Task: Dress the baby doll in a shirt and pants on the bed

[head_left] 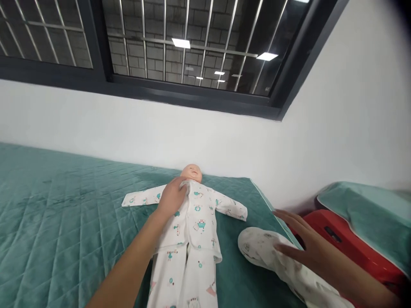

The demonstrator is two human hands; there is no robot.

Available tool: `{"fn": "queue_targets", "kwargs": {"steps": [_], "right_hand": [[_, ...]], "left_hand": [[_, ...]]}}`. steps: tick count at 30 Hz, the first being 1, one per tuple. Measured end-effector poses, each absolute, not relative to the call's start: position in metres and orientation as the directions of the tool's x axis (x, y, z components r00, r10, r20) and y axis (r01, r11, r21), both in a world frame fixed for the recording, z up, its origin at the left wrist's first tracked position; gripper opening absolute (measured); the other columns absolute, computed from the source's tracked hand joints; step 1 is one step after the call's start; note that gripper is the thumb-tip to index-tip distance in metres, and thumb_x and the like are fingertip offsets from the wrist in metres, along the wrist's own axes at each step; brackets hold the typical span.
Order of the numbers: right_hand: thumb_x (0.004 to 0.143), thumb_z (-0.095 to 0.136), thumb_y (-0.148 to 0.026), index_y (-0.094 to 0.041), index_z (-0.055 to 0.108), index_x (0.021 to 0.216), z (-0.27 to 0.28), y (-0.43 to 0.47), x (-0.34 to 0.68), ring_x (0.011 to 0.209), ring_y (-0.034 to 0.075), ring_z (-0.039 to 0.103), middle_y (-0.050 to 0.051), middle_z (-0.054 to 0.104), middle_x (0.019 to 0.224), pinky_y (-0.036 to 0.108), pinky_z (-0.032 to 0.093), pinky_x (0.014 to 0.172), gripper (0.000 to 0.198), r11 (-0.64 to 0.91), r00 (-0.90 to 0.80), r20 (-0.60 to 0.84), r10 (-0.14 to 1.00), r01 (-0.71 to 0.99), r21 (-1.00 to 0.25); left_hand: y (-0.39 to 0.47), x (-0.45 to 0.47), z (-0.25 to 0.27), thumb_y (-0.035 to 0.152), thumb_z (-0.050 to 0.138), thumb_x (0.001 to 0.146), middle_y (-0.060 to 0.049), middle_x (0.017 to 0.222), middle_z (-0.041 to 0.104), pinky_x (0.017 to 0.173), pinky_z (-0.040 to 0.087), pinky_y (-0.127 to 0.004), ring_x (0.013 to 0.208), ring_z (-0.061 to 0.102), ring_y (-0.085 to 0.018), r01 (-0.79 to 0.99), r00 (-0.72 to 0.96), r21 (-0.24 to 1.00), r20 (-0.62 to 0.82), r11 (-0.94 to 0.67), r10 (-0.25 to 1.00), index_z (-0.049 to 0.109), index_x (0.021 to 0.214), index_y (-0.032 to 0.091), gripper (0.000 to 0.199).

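Teal quilt [64,222] carried the doll [188,222] on its back; our left hand [171,197] pinched its collar, perhaps straightening it, while beside the doll our right hand [305,244], fingers spread, pressed a white garment [260,248].

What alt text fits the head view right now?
A baby doll in white printed pyjamas lies on a green quilted bed; the left hand rests at its collar, the right hand on a white garment.

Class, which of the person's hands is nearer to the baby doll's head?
Left. The left hand rests on the doll's chest just below the head; the right hand lies apart on a white garment.
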State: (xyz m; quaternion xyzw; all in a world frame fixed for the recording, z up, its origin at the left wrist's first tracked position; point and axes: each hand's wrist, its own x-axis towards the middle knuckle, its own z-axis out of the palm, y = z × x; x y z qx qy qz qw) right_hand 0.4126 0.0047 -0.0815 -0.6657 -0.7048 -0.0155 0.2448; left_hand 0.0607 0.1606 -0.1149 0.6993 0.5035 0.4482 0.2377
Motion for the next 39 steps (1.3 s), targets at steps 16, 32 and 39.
{"fn": "queue_targets", "kwargs": {"steps": [16, 32, 39], "right_hand": [[0.087, 0.056, -0.04, -0.025, 0.06, 0.118, -0.137, 0.165, 0.223, 0.122, 0.025, 0.055, 0.005, 0.062, 0.129, 0.044, 0.041, 0.106, 0.035, 0.337, -0.07, 0.339, 0.938, 0.413, -0.846], [0.096, 0.042, -0.041, -0.024, 0.065, 0.124, -0.132, 0.16, 0.221, 0.141, 0.026, 0.037, 0.006, 0.056, 0.14, 0.051, 0.028, 0.116, 0.04, 0.403, -0.187, 0.367, 0.911, 0.592, -0.698], [0.093, 0.047, -0.038, -0.026, 0.065, 0.12, -0.136, 0.16, 0.218, 0.129, 0.024, 0.051, 0.004, 0.059, 0.136, 0.045, 0.038, 0.111, 0.034, 0.374, -0.087, 0.393, 0.916, 0.545, -0.751]], "left_hand": [[0.189, 0.062, -0.133, 0.023, 0.052, 0.089, -0.003, 0.121, 0.068, 0.107, 0.042, -0.033, 0.117, 0.059, -0.019, 0.301, 0.155, 0.872, 0.355, -0.386, 0.922, 0.072, 0.108, 0.024, 0.028], [0.187, 0.06, -0.133, 0.025, 0.052, 0.09, -0.001, 0.125, 0.067, 0.11, 0.039, -0.032, 0.119, 0.058, -0.018, 0.293, 0.159, 0.872, 0.359, -0.391, 0.92, 0.073, 0.108, 0.025, 0.028], [0.187, 0.061, -0.133, 0.024, 0.059, 0.085, -0.002, 0.114, 0.071, 0.101, 0.046, -0.031, 0.109, 0.063, -0.018, 0.241, 0.082, 0.907, 0.337, -0.347, 0.938, 0.072, 0.097, 0.021, 0.018]]}}
